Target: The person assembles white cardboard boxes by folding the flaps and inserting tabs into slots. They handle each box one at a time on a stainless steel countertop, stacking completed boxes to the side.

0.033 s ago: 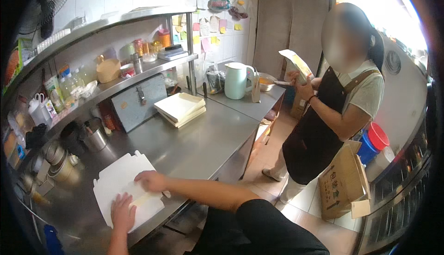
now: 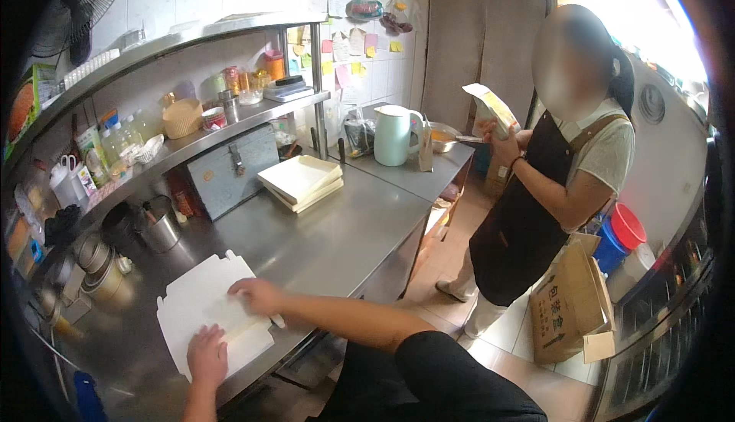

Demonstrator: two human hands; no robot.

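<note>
A white cardboard box blank [image 2: 191, 299], with tabs along its edges, lies flat on the steel worktop [image 2: 337, 231] in front of me. My left hand [image 2: 207, 353] rests on its near part, palm down, fingers stretched out and a little apart. Farther up the blank, my right hand [image 2: 260, 296] presses down with its fingers curled in, and I see nothing held in them. A strip near the blank's right edge runs between the two hands. Beyond them sits a stack of cream-coloured folded cartons [image 2: 301, 175].
A metal chest [image 2: 233, 168] and steel pots [image 2: 161, 223] line the back under a loaded shelf [image 2: 207, 120]. A pale green jug [image 2: 392, 135] stands farther right. A co-worker in a dark apron [image 2: 524, 215] holds a packet [image 2: 492, 107]; an open carton [image 2: 570, 299] is on the floor.
</note>
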